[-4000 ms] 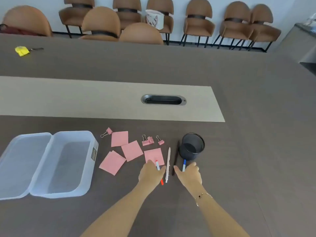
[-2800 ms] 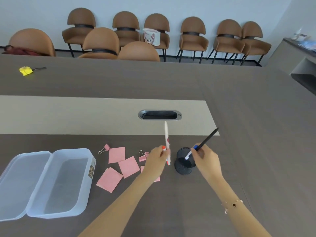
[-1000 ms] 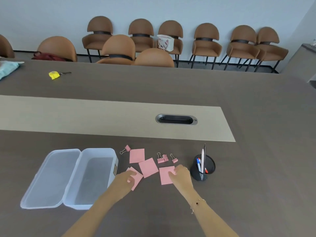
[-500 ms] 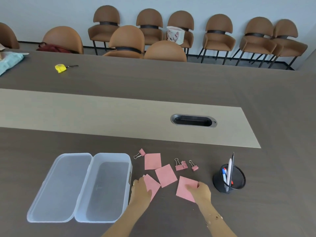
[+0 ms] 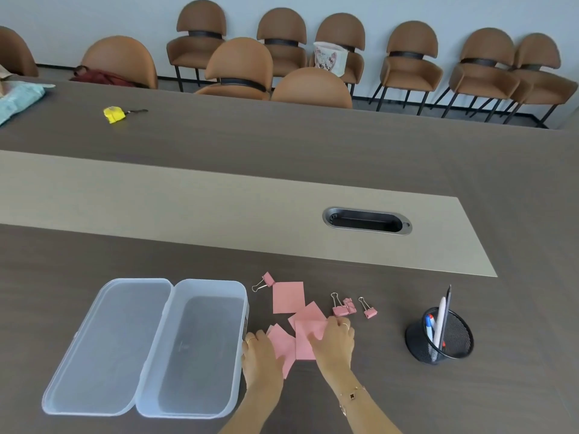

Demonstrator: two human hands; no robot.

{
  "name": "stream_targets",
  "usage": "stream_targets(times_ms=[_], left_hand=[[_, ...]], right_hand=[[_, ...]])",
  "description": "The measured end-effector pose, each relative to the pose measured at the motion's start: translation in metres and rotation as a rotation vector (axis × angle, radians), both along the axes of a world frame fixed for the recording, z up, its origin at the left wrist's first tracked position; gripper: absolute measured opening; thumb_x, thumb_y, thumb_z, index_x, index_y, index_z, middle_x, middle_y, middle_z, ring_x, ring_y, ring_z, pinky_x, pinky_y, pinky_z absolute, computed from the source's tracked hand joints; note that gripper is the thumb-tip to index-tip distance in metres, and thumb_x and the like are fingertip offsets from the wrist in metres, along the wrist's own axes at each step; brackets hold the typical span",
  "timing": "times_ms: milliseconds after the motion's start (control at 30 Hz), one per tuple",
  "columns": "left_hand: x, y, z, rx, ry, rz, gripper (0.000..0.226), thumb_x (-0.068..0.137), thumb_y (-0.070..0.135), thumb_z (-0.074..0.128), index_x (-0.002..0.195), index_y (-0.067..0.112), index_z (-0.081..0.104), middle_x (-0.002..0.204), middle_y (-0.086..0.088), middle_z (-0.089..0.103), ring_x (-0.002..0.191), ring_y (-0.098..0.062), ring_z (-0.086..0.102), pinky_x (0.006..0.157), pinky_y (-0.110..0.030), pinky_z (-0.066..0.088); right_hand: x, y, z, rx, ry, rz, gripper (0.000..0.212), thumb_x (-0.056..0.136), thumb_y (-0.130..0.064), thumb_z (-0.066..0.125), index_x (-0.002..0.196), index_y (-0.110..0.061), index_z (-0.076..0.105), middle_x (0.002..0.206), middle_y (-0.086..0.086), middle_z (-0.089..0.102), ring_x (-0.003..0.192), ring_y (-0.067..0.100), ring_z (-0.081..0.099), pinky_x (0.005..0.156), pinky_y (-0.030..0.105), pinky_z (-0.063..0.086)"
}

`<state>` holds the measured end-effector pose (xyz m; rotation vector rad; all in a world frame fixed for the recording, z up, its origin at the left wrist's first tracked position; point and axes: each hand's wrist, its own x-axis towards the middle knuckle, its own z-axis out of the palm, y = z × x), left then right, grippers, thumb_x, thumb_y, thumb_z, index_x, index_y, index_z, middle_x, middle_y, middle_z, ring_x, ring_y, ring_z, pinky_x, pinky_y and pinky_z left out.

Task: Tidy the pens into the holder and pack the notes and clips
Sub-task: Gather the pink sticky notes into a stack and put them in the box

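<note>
**Desk editor:** What does the frame show, working out from the clear plastic box (image 5: 200, 349)?

**Photographer:** The box stands open on the dark desk (image 5: 407, 158), its lid (image 5: 106, 343) hinged flat on the side away from the notes. Both hands work just beside it. The left hand (image 5: 261, 355) lies next to the box wall, fingers flat on one pink note (image 5: 283, 344). The right hand (image 5: 333, 338) is one step farther from the box, fingers curled over the edge of a second note (image 5: 305, 339), which overlaps a third.

**Desk editor:** Is it gripping that note?

**Photographer:** Hard to say. The fingers may be pinching it or only pressing it down; the fingertips hide the contact.

**Desk editor:** And the other pieces?

**Photographer:** A fourth note (image 5: 288, 297) lies flat beyond the hands, well clear of them. One pink binder clip (image 5: 264, 281) sits at its far corner, near the box's far end. Three more clips (image 5: 352, 306) lie in a loose row farther from the box, past the right hand.

**Desk editor:** The pens?

**Photographer:** Already in the black mesh holder (image 5: 438, 338), which stands farthest from the box. A white pen (image 5: 440, 317) and a dark one lean upright in it, with shorter blue- and red-tipped ones alongside.
</note>
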<state>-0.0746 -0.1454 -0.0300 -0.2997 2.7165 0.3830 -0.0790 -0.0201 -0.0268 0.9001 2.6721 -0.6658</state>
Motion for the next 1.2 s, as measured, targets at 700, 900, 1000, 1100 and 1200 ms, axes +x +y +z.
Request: stream_targets(times_ms=[700,900,1000,1100,1200], left_hand=[[-0.033,-0.038,0.089,0.494,0.203,0.239,0.012,0.087,0.01,0.048,0.097,0.013,0.043,0.08,-0.01,0.063,0.074,-0.035,0.063,0.058,-0.038,0.049],[-0.04,-0.044,0.096,0.582,0.179,0.321,0.019,0.088,0.01,0.05,0.104,0.014,0.04,0.076,-0.002,0.057,0.063,-0.02,0.06,0.047,-0.03,0.046],[-0.04,-0.034,0.101,0.61,0.098,0.286,0.019,0.088,0.007,0.045,0.106,0.01,0.044,0.07,0.007,0.05,0.062,-0.005,0.049,0.045,-0.021,0.034],[-0.041,-0.029,0.108,0.65,0.074,0.323,0.018,0.085,0.006,0.045,0.102,0.013,0.047,0.071,0.005,0.054,0.063,-0.008,0.051,0.047,-0.023,0.036],[-0.041,-0.033,0.112,0.664,0.083,0.324,0.015,0.084,0.008,0.046,0.095,0.019,0.046,0.072,0.005,0.056,0.063,-0.008,0.052,0.047,-0.022,0.036]], right_hand=[[-0.072,-0.032,0.015,-0.516,0.174,-0.144,0.013,0.071,0.0,0.055,0.072,-0.01,0.063,0.082,0.007,0.053,0.079,0.025,0.05,0.061,0.02,0.041],[-0.068,-0.037,-0.006,-0.275,0.127,-0.228,0.034,0.078,-0.001,0.055,0.112,-0.005,0.053,0.119,0.019,0.055,0.107,0.037,0.054,0.091,0.041,0.046],[-0.063,-0.03,-0.008,-0.319,0.077,-0.327,0.038,0.081,0.0,0.053,0.118,-0.005,0.044,0.117,0.019,0.06,0.112,0.038,0.054,0.095,0.044,0.044],[-0.061,-0.032,-0.008,-0.308,0.026,-0.224,0.059,0.08,-0.007,0.055,0.135,-0.015,0.034,0.125,0.014,0.056,0.119,0.035,0.051,0.1,0.042,0.042],[-0.066,-0.031,-0.006,-0.337,0.006,-0.109,0.054,0.079,-0.014,0.057,0.13,-0.019,0.04,0.12,0.013,0.051,0.116,0.033,0.05,0.097,0.041,0.046]])
